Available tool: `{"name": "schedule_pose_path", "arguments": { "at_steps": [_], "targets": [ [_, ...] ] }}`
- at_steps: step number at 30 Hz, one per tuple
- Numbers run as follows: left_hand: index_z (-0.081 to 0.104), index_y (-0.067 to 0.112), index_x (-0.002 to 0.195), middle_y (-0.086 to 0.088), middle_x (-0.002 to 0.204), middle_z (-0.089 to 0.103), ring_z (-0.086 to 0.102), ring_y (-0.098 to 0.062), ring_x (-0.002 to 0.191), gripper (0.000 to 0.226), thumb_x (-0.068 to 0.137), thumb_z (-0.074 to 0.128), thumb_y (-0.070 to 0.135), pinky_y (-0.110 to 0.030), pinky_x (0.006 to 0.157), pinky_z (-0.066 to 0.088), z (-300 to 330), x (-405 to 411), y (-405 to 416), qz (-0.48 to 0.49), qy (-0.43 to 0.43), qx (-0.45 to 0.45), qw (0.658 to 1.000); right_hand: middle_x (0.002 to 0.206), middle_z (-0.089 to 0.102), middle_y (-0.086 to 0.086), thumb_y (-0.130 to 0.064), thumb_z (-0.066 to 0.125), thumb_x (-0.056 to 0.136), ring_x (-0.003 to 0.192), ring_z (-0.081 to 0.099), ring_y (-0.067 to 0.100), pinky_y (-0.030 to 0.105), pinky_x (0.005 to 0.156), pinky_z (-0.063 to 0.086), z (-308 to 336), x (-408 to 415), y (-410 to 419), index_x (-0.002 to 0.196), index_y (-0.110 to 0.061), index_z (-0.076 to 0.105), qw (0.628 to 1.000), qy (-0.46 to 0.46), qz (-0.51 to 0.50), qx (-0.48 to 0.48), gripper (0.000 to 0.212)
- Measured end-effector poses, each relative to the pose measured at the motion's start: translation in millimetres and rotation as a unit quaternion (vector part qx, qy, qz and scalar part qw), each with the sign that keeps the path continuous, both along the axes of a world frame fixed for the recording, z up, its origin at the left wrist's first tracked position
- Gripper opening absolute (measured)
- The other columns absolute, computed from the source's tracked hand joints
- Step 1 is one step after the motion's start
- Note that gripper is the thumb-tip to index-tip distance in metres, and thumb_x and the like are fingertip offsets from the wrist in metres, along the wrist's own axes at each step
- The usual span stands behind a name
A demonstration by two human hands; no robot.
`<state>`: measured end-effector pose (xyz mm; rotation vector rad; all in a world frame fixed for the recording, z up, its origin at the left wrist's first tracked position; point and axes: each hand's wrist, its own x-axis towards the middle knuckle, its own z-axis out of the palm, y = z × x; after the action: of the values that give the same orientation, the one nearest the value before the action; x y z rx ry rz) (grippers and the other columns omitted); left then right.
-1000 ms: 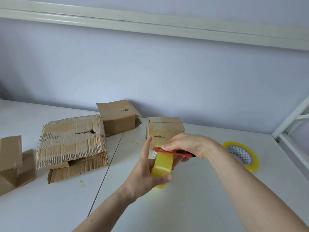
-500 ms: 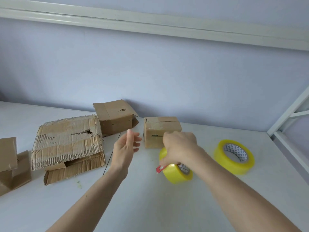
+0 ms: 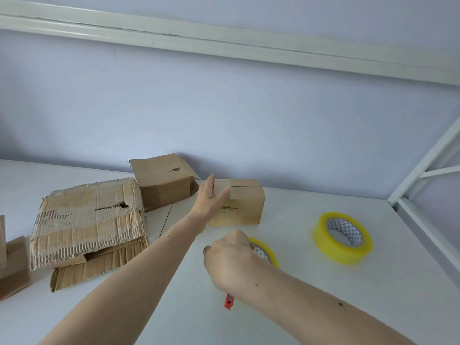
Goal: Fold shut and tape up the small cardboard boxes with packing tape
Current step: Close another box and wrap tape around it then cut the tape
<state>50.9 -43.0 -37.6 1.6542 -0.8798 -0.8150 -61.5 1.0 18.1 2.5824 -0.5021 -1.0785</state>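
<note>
Here, closest to me, my right hand is curled down over a yellow tape roll lying on the white table, my fingers wrapped around its near side so that only its far rim shows past my knuckles. A red cutter pokes out from under that wrist toward me; I cannot tell whether my fingers are holding it as well or it merely lies beneath my hand. Farther out and a little to the left of that grip, my left hand is stretched forward with fingers straight and relaxed, resting against the near left corner of the small cardboard box, which stands closed with a strip of clear tape across its top seam. Off to the right of both hands, well apart from the roll I hold, a second yellow tape roll sits flat on the table. To the left of my left forearm lies a large torn carton, crushed and peeling, and beyond it, just left of the small box, another cardboard box leans with its flap open against the pale wall.
</note>
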Motion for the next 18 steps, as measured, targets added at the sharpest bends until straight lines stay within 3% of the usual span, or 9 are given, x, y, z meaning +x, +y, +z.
{"name": "schedule_pose_path", "arguments": {
  "at_steps": [3,4,6,9,11,13,14,16,18],
  "targets": [
    [0.009,0.024,0.161,0.009,0.164,0.005,0.015,-0.011,0.149,0.071,0.104,0.049,0.04,-0.027,0.111,0.021,-5.4,1.7,-2.6,-0.008,-0.005,0.005,1.0,0.113,0.062,0.003,-0.016,0.062,0.095,0.108,0.062,0.028,0.041,0.097,0.053,10.5,-4.0,1.7,0.114,-0.016,0.054,1.0,-0.012,-0.002,0.028,0.02],
    [0.008,0.023,0.161,0.009,0.163,0.005,0.015,-0.011,0.149,0.071,0.104,0.047,0.039,-0.026,0.11,0.021,-7.5,2.6,-2.8,-0.011,-0.007,0.001,1.0,0.114,0.062,0.003,-0.015,0.061,0.096,0.107,0.06,0.027,0.042,0.099,0.051,15.4,-5.7,3.7,0.103,-0.017,0.053,0.999,-0.022,0.009,0.031,0.011],
    [0.007,0.021,0.161,0.01,0.163,0.005,0.015,-0.011,0.149,0.068,0.106,0.044,0.038,-0.028,0.114,0.022,-9.6,3.1,-2.8,-0.016,-0.014,-0.005,1.0,0.097,0.057,0.001,-0.012,0.059,0.096,0.095,0.054,0.025,0.04,0.097,0.049,22.6,-9.1,9.0,0.08,-0.018,0.047,0.997,-0.051,0.057,0.02,0.021],
    [0.011,0.019,0.16,0.007,0.162,0.009,0.015,-0.013,0.148,0.062,0.107,0.039,0.035,-0.032,0.12,0.02,-10.7,4.7,-5.2,-0.006,-0.02,-0.004,1.0,0.075,0.043,-0.002,-0.015,0.065,0.093,0.082,0.045,0.022,0.033,0.076,0.044,29.3,-12.0,13.2,0.07,-0.017,0.038,0.989,-0.104,0.093,0.038,0.036],
    [0.014,0.015,0.159,0.001,0.162,0.013,0.013,-0.013,0.149,0.058,0.108,0.037,0.03,-0.027,0.117,0.016,-12.3,5.6,-5.0,-0.003,-0.036,-0.006,0.999,0.083,0.05,0.006,-0.034,0.072,0.09,0.086,0.046,0.027,0.033,0.068,0.035,39.0,-12.6,4.7,0.076,-0.013,0.049,0.981,-0.158,0.045,0.106,0.033],
    [0.017,0.015,0.158,-0.003,0.161,0.017,0.015,-0.014,0.148,0.059,0.107,0.044,0.025,-0.028,0.115,0.018,-16.5,9.6,-4.3,-0.002,-0.041,-0.012,0.999,0.095,0.055,0.014,-0.045,0.067,0.089,0.094,0.055,0.032,0.033,0.063,0.035,52.3,-12.4,-17.8,0.089,-0.012,0.064,0.951,-0.249,-0.031,0.179,0.032],
    [0.016,0.017,0.159,-0.001,0.16,0.017,0.018,-0.013,0.146,0.067,0.102,0.05,0.028,-0.029,0.115,0.02,-18.7,10.0,-3.1,-0.011,-0.029,-0.027,0.999,0.089,0.057,0.011,-0.044,0.064,0.09,0.089,0.06,0.031,0.032,0.06,0.036,55.0,-12.4,-34.4,0.087,-0.013,0.067,0.93,-0.307,-0.066,0.189,0.031],
    [0.013,0.024,0.16,0.004,0.156,0.017,0.021,-0.01,0.143,0.08,0.092,0.054,0.037,-0.03,0.117,0.022,-17.5,7.2,-2.0,0.0,0.055,-0.043,0.998,0.078,0.064,0.004,-0.039,0.058,0.092,0.082,0.063,0.028,0.033,0.062,0.045,50.6,-11.2,-72.2,0.084,-0.015,0.068,0.882,-0.426,-0.137,0.149,0.028],
    [0.018,0.03,0.158,0.005,0.16,0.022,0.029,-0.013,0.144,0.076,0.093,0.056,0.039,-0.037,0.122,0.024,-16.4,4.0,-6.1,0.045,0.123,-0.048,0.99,0.089,0.067,0.0,-0.037,0.049,0.1,0.093,0.06,0.027,0.035,0.069,0.045,31.3,-7.2,-104.7,0.09,-0.017,0.066,0.83,-0.503,-0.216,0.104,0.027]
  ]
}}
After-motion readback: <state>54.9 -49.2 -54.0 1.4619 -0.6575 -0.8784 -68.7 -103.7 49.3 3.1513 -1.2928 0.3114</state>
